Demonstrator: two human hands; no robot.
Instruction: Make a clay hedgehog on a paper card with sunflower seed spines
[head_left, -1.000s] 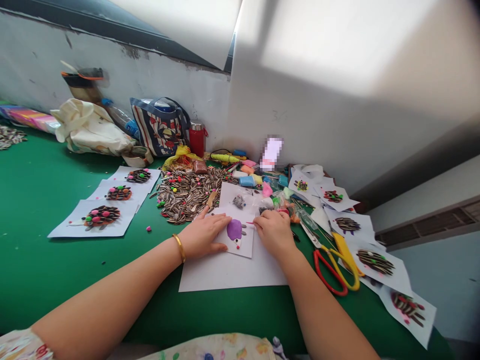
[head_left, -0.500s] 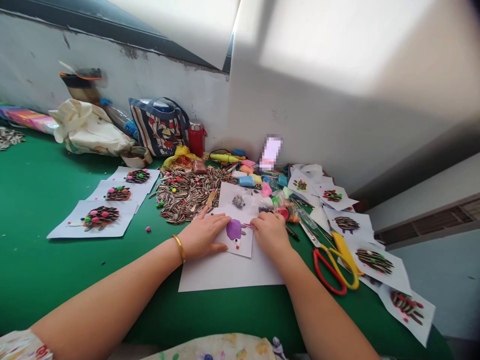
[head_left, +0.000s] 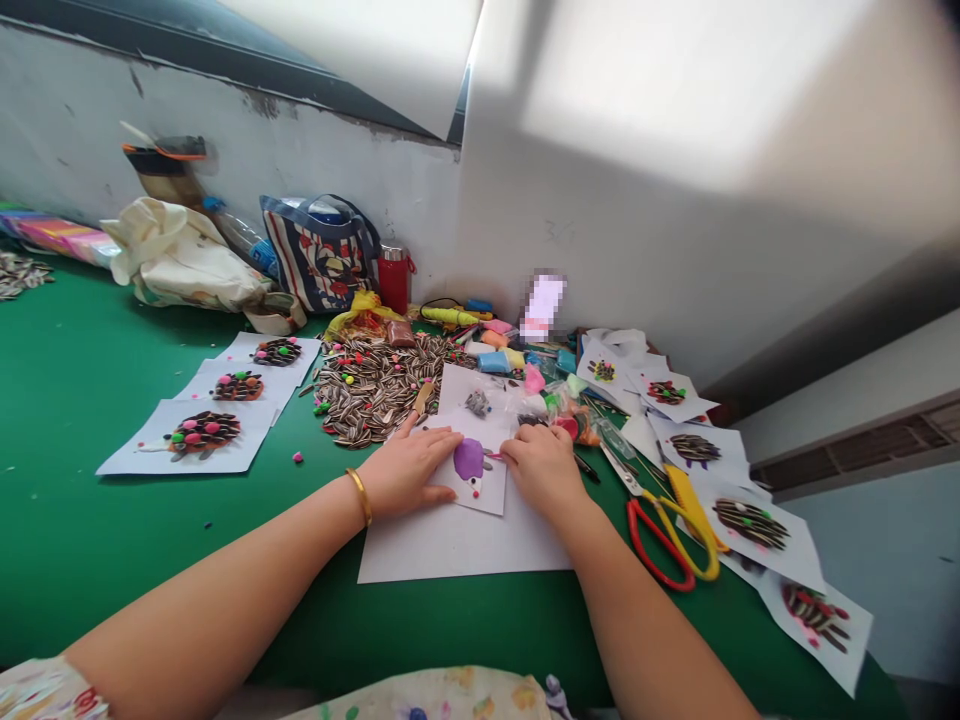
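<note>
My left hand [head_left: 412,468] lies flat with its fingers spread on the left side of a small white card [head_left: 487,500]. On the card is a flattened purple clay shape [head_left: 469,459], with a small white face and a red dot below it. A grey seed sits at the shape's right edge. My right hand [head_left: 541,462] is at the card's right side, its fingers closed around a thin pink tool [head_left: 495,456] whose tip points at the shape. Under the card lies a larger white sheet [head_left: 457,550].
A heap of striped seeds [head_left: 375,385] is behind my left hand. Red and yellow scissors [head_left: 660,535] lie to the right, beside overlapping cards with seed pictures [head_left: 799,545]. More seed cards [head_left: 255,455] lie at the left. Bags [head_left: 322,255] and a red bottle [head_left: 393,280] stand along the wall.
</note>
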